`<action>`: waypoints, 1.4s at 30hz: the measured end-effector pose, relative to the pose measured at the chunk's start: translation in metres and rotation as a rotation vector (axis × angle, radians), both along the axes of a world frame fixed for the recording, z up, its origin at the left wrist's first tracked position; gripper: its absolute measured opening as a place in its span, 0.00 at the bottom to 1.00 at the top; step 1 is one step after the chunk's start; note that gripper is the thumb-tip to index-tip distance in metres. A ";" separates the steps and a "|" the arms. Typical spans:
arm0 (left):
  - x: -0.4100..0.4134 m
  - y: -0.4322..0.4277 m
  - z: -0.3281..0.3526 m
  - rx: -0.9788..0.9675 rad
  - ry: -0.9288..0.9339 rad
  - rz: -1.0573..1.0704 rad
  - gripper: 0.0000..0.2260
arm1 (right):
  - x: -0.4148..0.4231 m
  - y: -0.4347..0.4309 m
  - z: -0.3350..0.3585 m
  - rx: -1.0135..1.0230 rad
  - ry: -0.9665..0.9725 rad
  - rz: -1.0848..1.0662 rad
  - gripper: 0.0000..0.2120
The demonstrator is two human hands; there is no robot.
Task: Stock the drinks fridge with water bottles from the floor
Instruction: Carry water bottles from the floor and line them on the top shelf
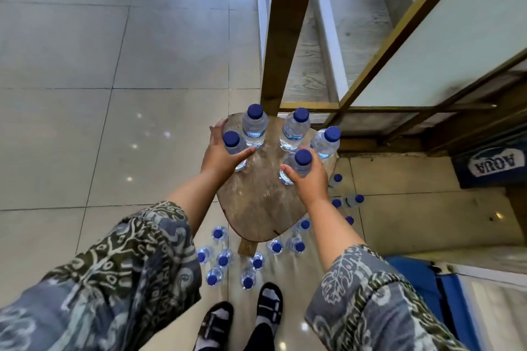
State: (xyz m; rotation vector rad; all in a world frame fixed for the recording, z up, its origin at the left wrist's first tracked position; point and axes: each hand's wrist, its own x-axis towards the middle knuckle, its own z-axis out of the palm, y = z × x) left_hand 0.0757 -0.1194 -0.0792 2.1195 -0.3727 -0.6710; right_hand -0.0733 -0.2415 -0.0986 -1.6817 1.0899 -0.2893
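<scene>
Tiles of pale floor (pixel 85 80) fill your nine o'clock side. Your left sleeve (pixel 119 259) is patterned, and your left hand (pixel 221 155) reaches to the wooden stool (pixel 256 202) ahead of you. Its fingers wrap round a blue-capped water bottle (pixel 232 144) standing at the ten o'clock edge of the seat, with the thumb lying across toward the seat's middle. Below the stool at six o'clock, a cluster of floor bottles (pixel 223 259) stands upright on the tiles just beyond your sandalled feet (pixel 269 305). On the seat three free bottles stand upright: one at twelve o'clock (pixel 254 122), just beside your left hand's bottle, one at one o'clock (pixel 295 128) and one at the two o'clock edge (pixel 326 141). Your right hand (pixel 309 179) grips a fifth bottle (pixel 301 162) from the near side, at three o'clock of the seat's middle, thumb curled round its body. More bottles (pixel 353 199) lie scattered on the floor at four o'clock of the stool, past your right forearm; one of them looks tipped over. A gold-framed glass panel (pixel 427 37) rises at one o'clock, and a blue box marked AQUA (pixel 493 164) sits on the floor at three o'clock.
</scene>
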 end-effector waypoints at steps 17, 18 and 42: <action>-0.083 0.073 0.146 -0.189 -0.087 -0.249 0.24 | -0.100 0.051 0.138 0.038 -0.161 0.022 0.23; -0.088 0.075 0.162 -0.211 -0.084 -0.280 0.24 | -0.110 0.053 0.159 0.036 -0.197 0.008 0.21; -0.493 -0.071 0.525 -1.001 0.041 -1.105 0.14 | -0.568 0.092 0.536 -0.762 -0.557 -0.827 0.15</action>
